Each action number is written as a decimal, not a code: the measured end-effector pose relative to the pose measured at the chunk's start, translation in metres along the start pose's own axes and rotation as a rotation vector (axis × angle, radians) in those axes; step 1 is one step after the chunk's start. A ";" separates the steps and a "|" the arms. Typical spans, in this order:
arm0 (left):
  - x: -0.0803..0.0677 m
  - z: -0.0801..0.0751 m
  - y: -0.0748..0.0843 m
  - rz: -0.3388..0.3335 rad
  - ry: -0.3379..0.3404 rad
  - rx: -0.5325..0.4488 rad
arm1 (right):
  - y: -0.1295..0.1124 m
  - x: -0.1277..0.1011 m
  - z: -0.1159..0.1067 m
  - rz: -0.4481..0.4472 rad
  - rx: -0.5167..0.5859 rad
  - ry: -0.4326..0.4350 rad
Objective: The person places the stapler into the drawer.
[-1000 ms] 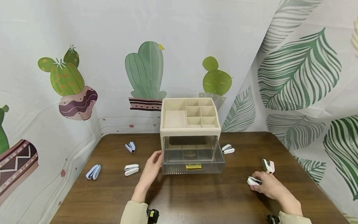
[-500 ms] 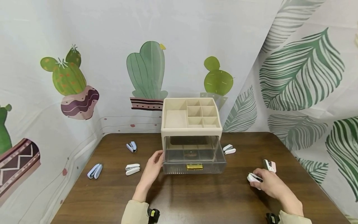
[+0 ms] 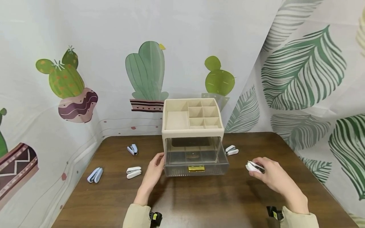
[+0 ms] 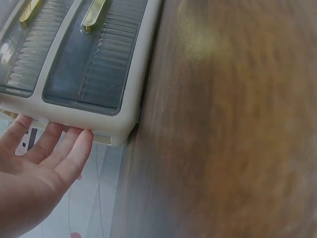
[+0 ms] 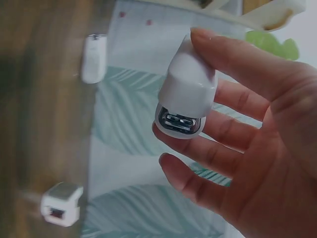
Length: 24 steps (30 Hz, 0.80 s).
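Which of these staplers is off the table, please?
The white stapler gripped by the right hand, held above the table; the other visible staplers rest on it.

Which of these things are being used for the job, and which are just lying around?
Seem part of the job:
held white stapler, in the right hand
beige organizer, touched by the left hand
clear drawer, open

Just lying about, it seems:
near blue stapler
far blue stapler
left white stapler
right white stapler
small white thing, right wrist view
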<state>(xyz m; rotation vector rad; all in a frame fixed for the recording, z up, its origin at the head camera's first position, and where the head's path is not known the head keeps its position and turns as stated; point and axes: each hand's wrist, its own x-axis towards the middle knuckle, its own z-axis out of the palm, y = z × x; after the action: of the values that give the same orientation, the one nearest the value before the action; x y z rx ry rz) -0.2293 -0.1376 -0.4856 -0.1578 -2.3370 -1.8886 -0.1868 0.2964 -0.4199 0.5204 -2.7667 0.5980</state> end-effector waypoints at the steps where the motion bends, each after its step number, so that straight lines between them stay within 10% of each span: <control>1: 0.000 0.000 0.000 -0.002 0.001 -0.001 | -0.003 0.002 -0.003 -0.018 -0.004 0.020; 14: -0.001 -0.001 0.005 -0.003 -0.004 0.026 | -0.056 0.027 -0.045 -0.199 -0.057 0.275; 24: -0.013 -0.004 0.042 -0.007 -0.020 0.041 | -0.099 0.060 -0.060 -0.417 -0.055 0.336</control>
<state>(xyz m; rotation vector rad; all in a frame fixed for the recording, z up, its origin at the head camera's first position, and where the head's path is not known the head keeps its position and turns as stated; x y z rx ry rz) -0.2094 -0.1331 -0.4465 -0.1650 -2.3907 -1.8487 -0.1912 0.2211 -0.3133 0.8656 -2.2617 0.4581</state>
